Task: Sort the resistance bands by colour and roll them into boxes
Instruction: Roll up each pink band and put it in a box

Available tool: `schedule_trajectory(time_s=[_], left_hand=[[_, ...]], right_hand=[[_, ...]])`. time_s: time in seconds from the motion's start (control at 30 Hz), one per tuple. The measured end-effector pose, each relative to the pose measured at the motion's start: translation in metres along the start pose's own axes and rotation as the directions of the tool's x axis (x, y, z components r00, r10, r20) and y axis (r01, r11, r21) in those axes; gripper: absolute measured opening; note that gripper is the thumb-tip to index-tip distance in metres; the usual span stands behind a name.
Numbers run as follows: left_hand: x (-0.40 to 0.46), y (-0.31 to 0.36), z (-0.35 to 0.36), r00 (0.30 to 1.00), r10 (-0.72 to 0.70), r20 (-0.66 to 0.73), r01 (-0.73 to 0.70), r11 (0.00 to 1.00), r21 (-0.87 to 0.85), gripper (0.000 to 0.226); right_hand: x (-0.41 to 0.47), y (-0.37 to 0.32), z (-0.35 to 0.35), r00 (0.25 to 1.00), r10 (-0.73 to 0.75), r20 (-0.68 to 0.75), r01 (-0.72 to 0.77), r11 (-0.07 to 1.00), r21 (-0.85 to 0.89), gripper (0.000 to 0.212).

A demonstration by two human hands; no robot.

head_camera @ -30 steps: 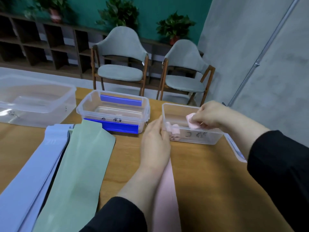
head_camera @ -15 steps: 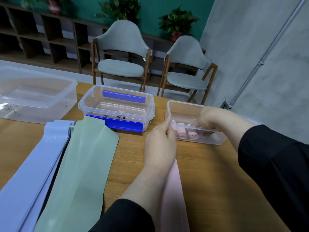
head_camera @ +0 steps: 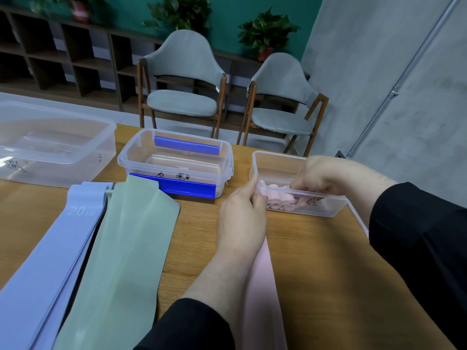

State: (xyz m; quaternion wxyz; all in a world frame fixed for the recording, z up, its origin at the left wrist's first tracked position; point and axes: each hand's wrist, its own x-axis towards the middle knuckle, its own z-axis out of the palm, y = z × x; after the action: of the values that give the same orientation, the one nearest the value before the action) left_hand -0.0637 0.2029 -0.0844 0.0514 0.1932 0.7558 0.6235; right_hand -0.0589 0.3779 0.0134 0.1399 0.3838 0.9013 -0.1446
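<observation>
**Pink band at the right-hand box**

Far left of the frame, a large clear box (head_camera: 50, 147) sits on the wooden table (head_camera: 316, 274). Below it, the lilac band (head_camera: 50, 261) marked "20 LB" lies flat beside the green band (head_camera: 121, 261), their edges overlapping. Centre, a clear box with blue clips (head_camera: 177, 162), the green band's end touching its front. Moving right: the left hand (head_camera: 241, 218), fingers curled, pinches the upper end of the flat pink band (head_camera: 262, 294) at the small clear box's (head_camera: 328, 208) corner. Pink rolls (head_camera: 278, 198) lie inside. The right hand (head_camera: 326, 176) reaches into that box, fingers curled down; whether it grips anything is hidden.
</observation>
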Motion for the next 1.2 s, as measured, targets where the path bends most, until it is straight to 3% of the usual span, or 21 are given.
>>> schedule_trajectory(time_s=[0.33,0.47,0.53,0.63,0.7,0.83,0.87,0.97,1.07,1.13,1.2], left_hand=[[0.002,-0.003,0.001,0.999,0.044,-0.014,-0.044,0.999,0.008,0.042],[0.001,-0.003,0.001,0.998,0.052,-0.044,-0.054,0.998,-0.029,0.038],[0.002,-0.003,0.001,0.996,0.047,-0.072,-0.051,0.997,-0.06,0.034],[0.004,-0.002,-0.003,0.986,0.044,-0.161,-0.068,0.987,-0.147,0.023],[0.004,0.0,-0.007,0.965,0.03,-0.259,-0.096,0.964,-0.248,0.022],[0.008,0.002,-0.019,0.927,-0.09,-0.365,-0.07,0.912,-0.404,0.026],[0.009,0.004,-0.021,0.926,-0.11,-0.362,-0.05,0.913,-0.405,0.027],[0.011,0.01,-0.023,0.955,-0.086,-0.283,0.033,0.982,-0.185,0.029],[0.005,0.016,-0.023,0.993,-0.005,-0.122,0.024,0.987,0.158,0.027],[0.0,0.018,-0.026,0.999,0.04,0.002,-0.037,0.905,0.423,0.024],[-0.004,0.018,-0.028,0.99,0.028,0.139,-0.112,0.757,0.644,0.026]], right_hand=[[-0.003,0.001,0.001,0.998,-0.054,-0.018,0.052,0.992,-0.114,0.033],[-0.005,0.005,-0.001,0.987,-0.074,-0.141,0.051,0.986,-0.158,0.038],[-0.012,0.006,-0.003,0.938,-0.131,-0.321,0.113,0.991,-0.075,0.043],[-0.042,0.007,0.004,0.685,-0.266,-0.678,0.378,0.925,0.019,0.046],[-0.068,0.009,0.025,0.593,-0.326,-0.736,0.534,0.844,0.056,0.046],[-0.103,0.014,0.103,0.676,-0.416,-0.609,0.646,0.732,0.217,0.015],[-0.108,0.016,0.12,0.684,-0.432,-0.588,0.652,0.724,0.227,0.015],[-0.106,0.023,0.151,0.701,-0.468,-0.538,0.641,0.745,0.187,0.037],[-0.102,0.024,0.157,0.699,-0.477,-0.533,0.605,0.792,0.085,0.032],[-0.102,0.023,0.159,0.685,-0.494,-0.536,0.598,0.801,0.026,0.029],[-0.103,0.023,0.159,0.668,-0.501,-0.55,0.604,0.797,0.007,0.029]])
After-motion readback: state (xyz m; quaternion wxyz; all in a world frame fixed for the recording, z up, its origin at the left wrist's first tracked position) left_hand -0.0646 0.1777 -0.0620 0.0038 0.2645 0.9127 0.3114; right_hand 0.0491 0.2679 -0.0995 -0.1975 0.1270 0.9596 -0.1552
